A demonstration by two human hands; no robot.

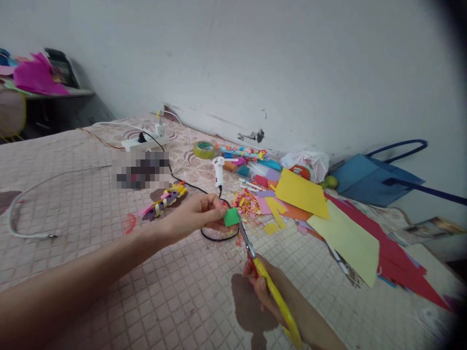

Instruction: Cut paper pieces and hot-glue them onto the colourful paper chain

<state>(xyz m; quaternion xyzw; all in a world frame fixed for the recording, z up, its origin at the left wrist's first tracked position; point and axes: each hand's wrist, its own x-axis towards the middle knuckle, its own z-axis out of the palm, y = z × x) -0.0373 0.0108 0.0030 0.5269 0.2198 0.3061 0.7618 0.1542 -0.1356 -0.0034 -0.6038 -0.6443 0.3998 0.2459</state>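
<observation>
green paper juts rightward from the left hand

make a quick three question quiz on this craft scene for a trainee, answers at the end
1. Which hand holds the yellow-handled metal scissors?
2. True or false: the small square-cornered green paper piece is in the left hand.
3. The slim cord of the white plastic glue gun is: A red, B black, C white?

Key: 1. The right hand; 2. True; 3. B

Left forearm angled inward, left fingers pinched, right fingers curled, nearer the body
</observation>
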